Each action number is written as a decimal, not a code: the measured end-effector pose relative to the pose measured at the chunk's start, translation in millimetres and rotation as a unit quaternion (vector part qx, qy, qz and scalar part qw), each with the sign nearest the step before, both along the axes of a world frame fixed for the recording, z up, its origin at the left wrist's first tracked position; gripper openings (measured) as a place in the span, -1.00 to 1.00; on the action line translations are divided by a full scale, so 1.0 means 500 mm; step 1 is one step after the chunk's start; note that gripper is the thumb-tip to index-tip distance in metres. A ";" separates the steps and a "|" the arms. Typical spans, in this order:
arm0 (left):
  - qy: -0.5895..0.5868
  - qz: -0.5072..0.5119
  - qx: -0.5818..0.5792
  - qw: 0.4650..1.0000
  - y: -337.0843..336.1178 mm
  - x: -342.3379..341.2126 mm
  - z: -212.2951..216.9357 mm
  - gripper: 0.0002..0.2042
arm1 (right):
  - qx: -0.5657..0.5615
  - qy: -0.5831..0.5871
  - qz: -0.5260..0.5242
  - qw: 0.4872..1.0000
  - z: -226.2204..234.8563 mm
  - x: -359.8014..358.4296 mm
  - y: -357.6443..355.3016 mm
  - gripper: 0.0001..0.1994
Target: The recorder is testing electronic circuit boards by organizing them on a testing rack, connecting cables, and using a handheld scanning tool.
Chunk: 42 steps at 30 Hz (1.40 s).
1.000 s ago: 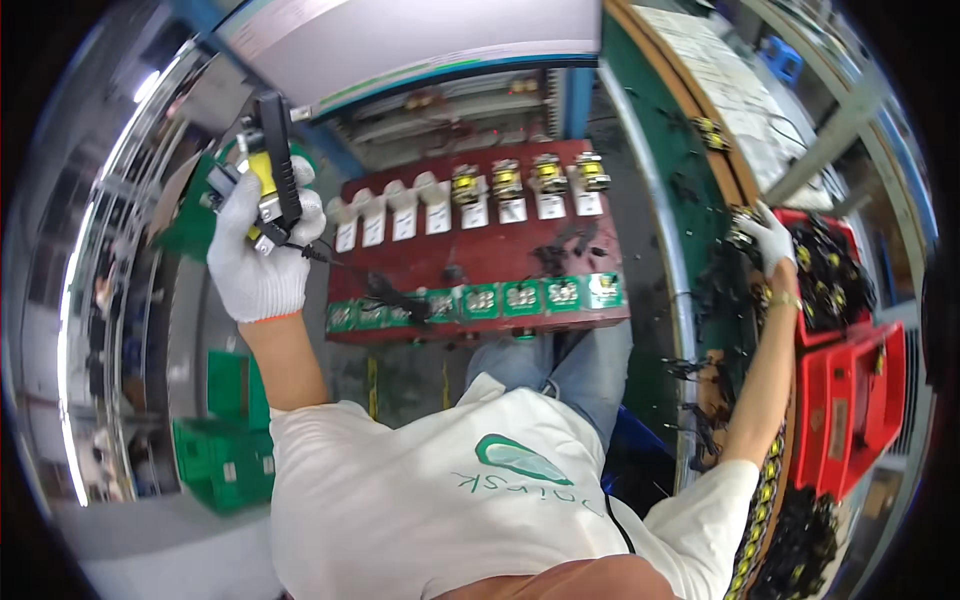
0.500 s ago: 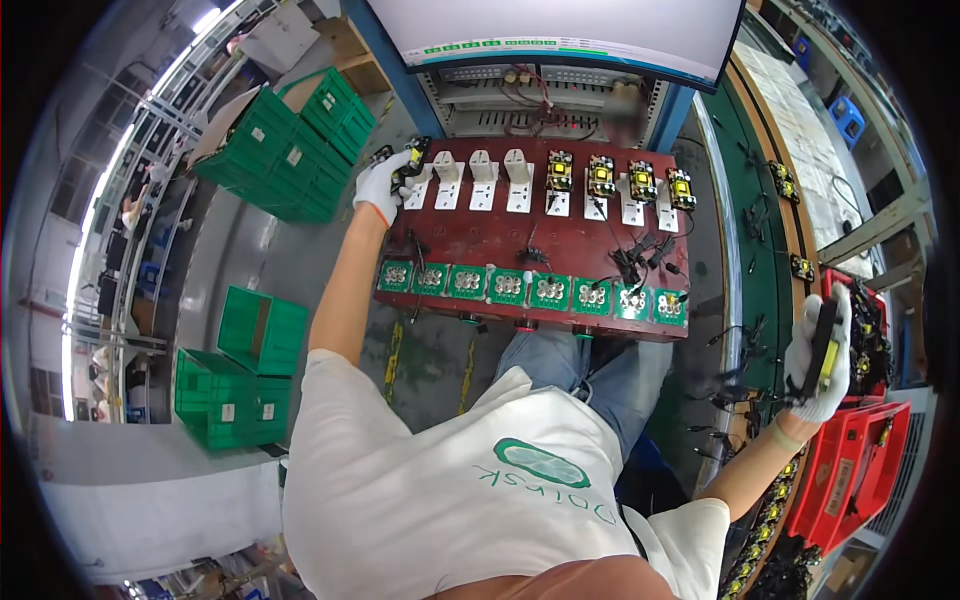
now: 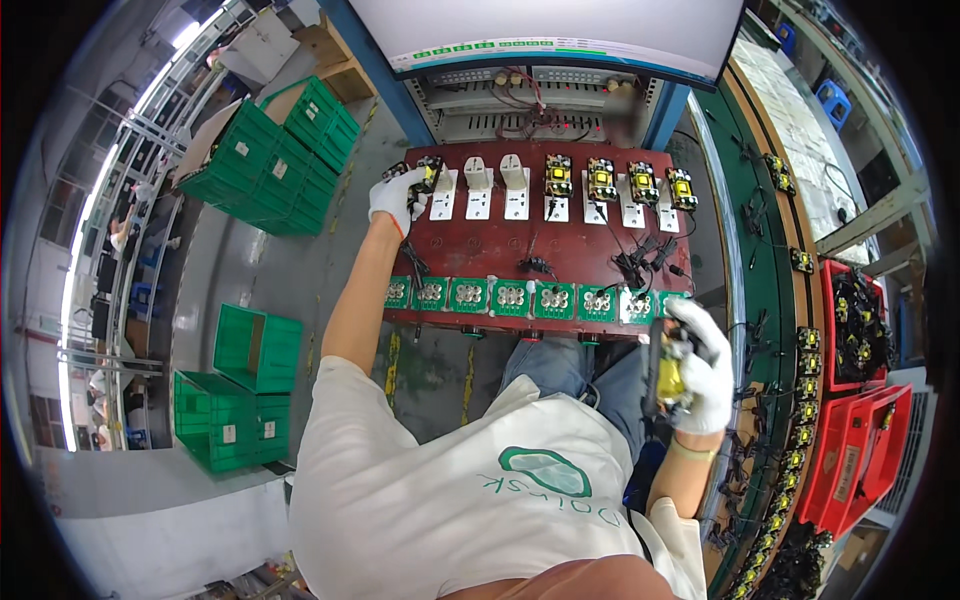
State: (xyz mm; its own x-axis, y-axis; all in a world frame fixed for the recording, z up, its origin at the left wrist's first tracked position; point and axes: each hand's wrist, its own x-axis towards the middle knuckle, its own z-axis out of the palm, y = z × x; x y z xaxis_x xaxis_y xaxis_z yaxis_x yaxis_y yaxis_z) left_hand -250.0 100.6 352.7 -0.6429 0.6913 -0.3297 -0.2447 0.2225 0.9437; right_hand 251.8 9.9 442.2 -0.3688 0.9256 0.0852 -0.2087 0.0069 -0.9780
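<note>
My left hand (image 3: 399,194), in a white glove, is closed on a circuit board (image 3: 429,174) with a yellow transformer at the left end of the dark red test bench (image 3: 470,240). This board partly covers a white socket (image 3: 444,197); whether it is plugged in, I cannot tell. My gloved right hand (image 3: 708,378) grips another circuit board (image 3: 667,378), yellow and black and blurred, over the bench's near right corner. Two white sockets (image 3: 478,178) stand bare beside my left hand. Right of them, several boards (image 3: 601,178) sit on sockets.
Green contact boards (image 3: 511,297) line the bench's near edge, with black cables (image 3: 632,262) behind. A monitor (image 3: 540,35) hangs above. To the right runs a green conveyor (image 3: 765,290) with boards and cables, beside red bins (image 3: 850,460). Green crates (image 3: 255,165) stand at left.
My right hand has swung left from beside the red bins to the bench's near right corner, carrying its board. My left hand has shifted slightly right and down with its board.
</note>
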 end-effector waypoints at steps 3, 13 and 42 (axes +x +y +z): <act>-0.001 0.024 0.007 1.000 -0.002 0.030 0.001 -0.83 | -0.096 0.086 0.024 0.991 -0.004 -0.107 0.024 -0.35; 0.242 0.096 -0.032 0.965 -0.061 -0.067 0.000 -0.72 | -0.478 0.280 0.145 0.820 -0.170 -0.539 0.386 -0.75; 0.472 -0.189 -0.189 0.840 0.071 -0.150 -0.026 -0.41 | -0.291 -0.009 0.084 0.953 -0.214 -0.598 0.447 -0.70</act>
